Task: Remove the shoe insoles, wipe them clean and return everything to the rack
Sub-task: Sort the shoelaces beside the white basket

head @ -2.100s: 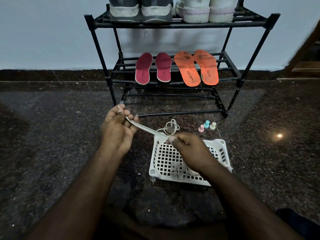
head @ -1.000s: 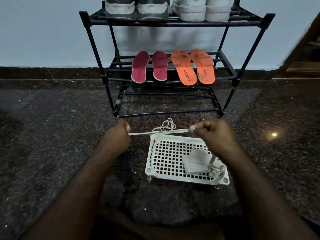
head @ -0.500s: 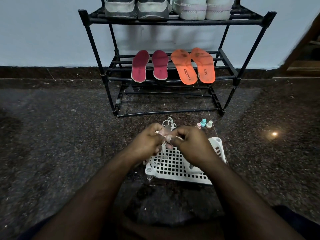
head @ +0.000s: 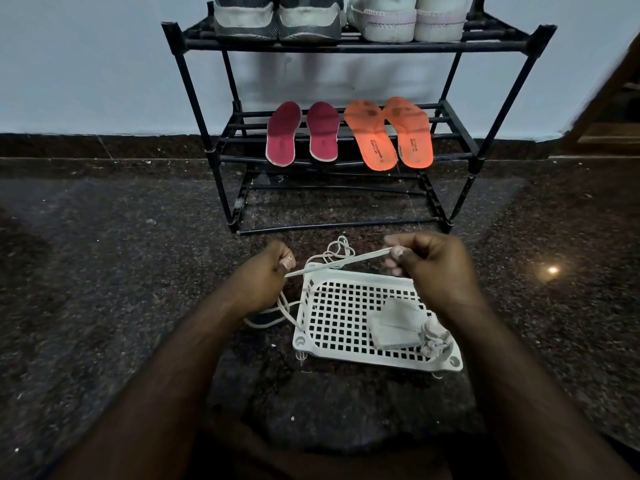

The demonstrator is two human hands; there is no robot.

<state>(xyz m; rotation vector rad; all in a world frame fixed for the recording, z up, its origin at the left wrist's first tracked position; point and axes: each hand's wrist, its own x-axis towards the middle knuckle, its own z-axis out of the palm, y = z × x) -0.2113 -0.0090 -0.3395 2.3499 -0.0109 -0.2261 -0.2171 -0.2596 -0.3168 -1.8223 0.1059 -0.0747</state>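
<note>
Already, four insoles (head: 349,135) were laid on the rack (head: 464,155) at upper centre; a shoelace (head: 337,263) was pinched taut by the left hand (head: 263,282) and right hand (head: 433,268), so lacing was judged unfinished.

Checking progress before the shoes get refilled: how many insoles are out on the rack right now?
4, all on the rack's middle shelf: two dark pink insoles on the left, two orange insoles on the right. Any left inside the shoes would be hidden.

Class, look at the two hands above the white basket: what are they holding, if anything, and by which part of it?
Both hold one white shoelace: the left hand and right hand each pinch it, a doubled stretch pulled taut between them; its ends cannot be made out.
</note>
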